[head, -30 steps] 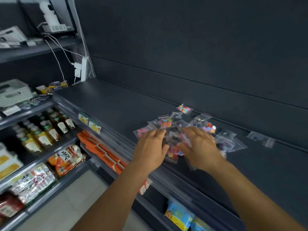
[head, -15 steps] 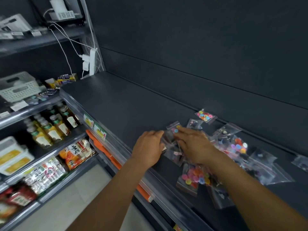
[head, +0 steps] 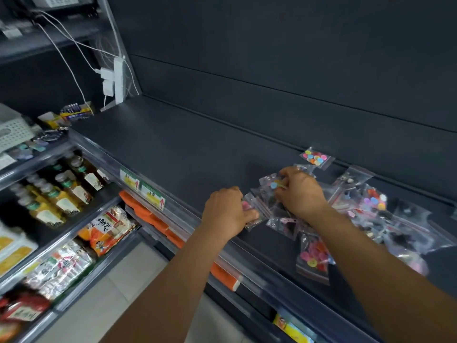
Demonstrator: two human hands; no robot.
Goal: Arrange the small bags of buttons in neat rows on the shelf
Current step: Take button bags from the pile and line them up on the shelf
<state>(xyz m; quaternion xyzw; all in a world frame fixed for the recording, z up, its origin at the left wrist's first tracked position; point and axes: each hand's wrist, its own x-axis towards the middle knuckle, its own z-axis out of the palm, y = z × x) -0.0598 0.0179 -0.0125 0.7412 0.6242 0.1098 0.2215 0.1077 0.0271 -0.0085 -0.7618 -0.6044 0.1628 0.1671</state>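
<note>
Several small clear bags of coloured buttons lie in a loose pile (head: 371, 206) on the dark shelf (head: 188, 154). My left hand (head: 226, 211) grips a small bag with pink buttons (head: 248, 206) at the pile's left edge. My right hand (head: 300, 191) pinches a bag with a blue button (head: 272, 185) just above it. One bag of mixed bright buttons (head: 315, 157) lies apart by the back wall. A bag of pink and yellow buttons (head: 313, 258) lies near the front edge.
The shelf's left half is bare. Its front rail carries price labels (head: 142, 186). A white power strip with cables (head: 118, 80) hangs at the shelf's far left corner. Bottles (head: 61, 191) and snack packets (head: 108, 229) fill lower shelves to the left.
The view has swung left, so the pile sits further right. Both hands moved from the middle of the pile to its left edge and took hold of single bags.
</note>
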